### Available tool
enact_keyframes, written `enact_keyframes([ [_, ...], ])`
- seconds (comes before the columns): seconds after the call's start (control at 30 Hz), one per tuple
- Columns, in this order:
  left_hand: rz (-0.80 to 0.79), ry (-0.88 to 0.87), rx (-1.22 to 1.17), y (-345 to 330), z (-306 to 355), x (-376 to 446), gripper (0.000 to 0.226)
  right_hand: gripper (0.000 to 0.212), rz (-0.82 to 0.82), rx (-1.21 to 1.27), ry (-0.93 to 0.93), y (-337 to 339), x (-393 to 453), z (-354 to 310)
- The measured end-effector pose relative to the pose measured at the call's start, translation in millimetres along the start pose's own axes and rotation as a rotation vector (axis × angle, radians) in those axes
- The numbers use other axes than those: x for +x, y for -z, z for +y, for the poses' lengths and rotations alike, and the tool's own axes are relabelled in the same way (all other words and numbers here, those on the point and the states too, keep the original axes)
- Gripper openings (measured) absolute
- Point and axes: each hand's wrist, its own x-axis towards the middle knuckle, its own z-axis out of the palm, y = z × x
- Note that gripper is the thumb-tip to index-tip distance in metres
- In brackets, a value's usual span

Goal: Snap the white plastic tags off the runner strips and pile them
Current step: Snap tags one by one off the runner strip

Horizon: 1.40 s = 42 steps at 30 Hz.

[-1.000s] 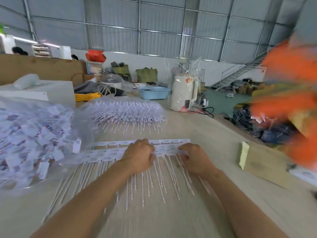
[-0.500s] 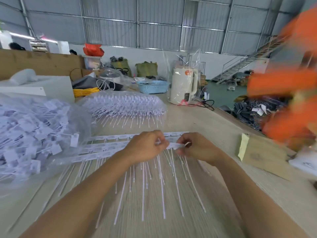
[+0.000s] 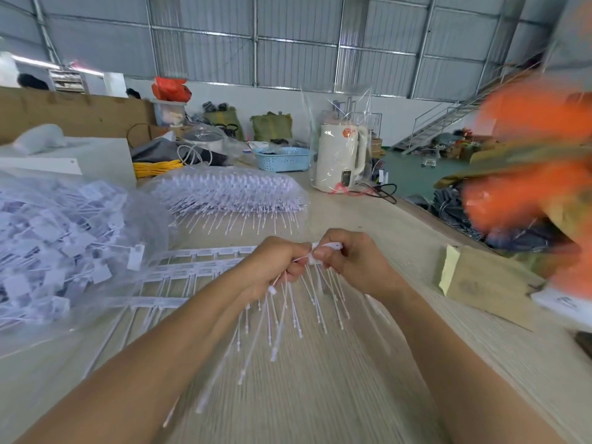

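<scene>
My left hand (image 3: pixel 275 265) and my right hand (image 3: pixel 351 263) meet above the table and together grip a white runner strip with tags (image 3: pixel 315 257). Its thin white tails (image 3: pixel 288 318) hang down in a fan below both hands. More white runner strips (image 3: pixel 198 261) lie flat on the table to the left of my hands. A heap of loose white tags (image 3: pixel 54 245) fills a clear plastic bag at the far left.
A second clear bag of stacked strips (image 3: pixel 234 193) lies behind my hands. A white kettle in plastic wrap (image 3: pixel 339 155) and a blue basket (image 3: pixel 282 159) stand at the back. A cardboard block (image 3: pixel 483 283) lies at the right, under a blurred orange shape (image 3: pixel 538 161).
Both hands have lifted the strip off the table and drawn together; the tails now hang free instead of lying flat. The camera view has risen slightly.
</scene>
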Motion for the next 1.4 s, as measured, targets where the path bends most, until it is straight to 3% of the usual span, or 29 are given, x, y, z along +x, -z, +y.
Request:
enact_keyframes([
  [0.17, -0.104, 0.086, -0.05, 5, 3, -3, 0.038, 0.015, 0.021, -0.07, 0.136, 0, 0, 0],
  [0.23, -0.129, 0.083, -0.014, 9, 3, -3, 0.036, 0.018, 0.056, -0.133, 0.04, 1, -1, 4],
  [0.3, -0.131, 0.043, 0.009, 13, 4, -3, 0.041, 0.023, 0.172, -0.126, -0.174, 14, -3, 11],
  [0.4, -0.036, -0.108, 0.202, 15, 4, 0, 0.042, 0.022, 0.342, 0.402, -0.501, 51, -5, 10],
  [0.47, -0.01, -0.153, 0.303, 13, 3, 2, 0.039, 0.019, 0.299, 0.862, -0.608, 59, -2, 0],
  [0.5, -0.007, -0.142, 0.323, 11, 1, 5, 0.037, 0.018, 0.246, 0.939, -0.634, 55, -1, -6],
  [0.63, -0.018, -0.129, 0.481, 10, -6, 10, 0.026, 0.017, -0.044, 0.598, -0.615, 17, 0, -16],
  [0.8, -0.018, -0.256, 0.665, 9, -8, 6, 0.024, 0.018, -0.151, 0.521, -0.567, -1, -2, -15],
  [0.97, 0.012, -0.364, 0.639, 9, -7, 3, 0.035, 0.014, -0.047, 0.478, -0.462, -11, -2, -10],
  [1.07, 0.065, -0.293, 0.675, 16, -6, 4, 0.012, 0.008, 0.027, 0.498, -0.43, -4, 1, -5],
  [1.1, 0.063, -0.272, 0.692, 19, -6, 5, 0.015, 0.007, 0.017, 0.478, -0.425, -2, 1, -3],
  [1.2, -0.018, -0.21, 0.539, 22, -8, 3, 0.036, 0.008, -0.041, 0.397, -0.391, -4, -1, -2],
  [1.4, -0.016, -0.098, 0.223, 15, -1, -1, 0.043, 0.015, 0.043, 0.253, -0.267, -9, 0, -15],
])
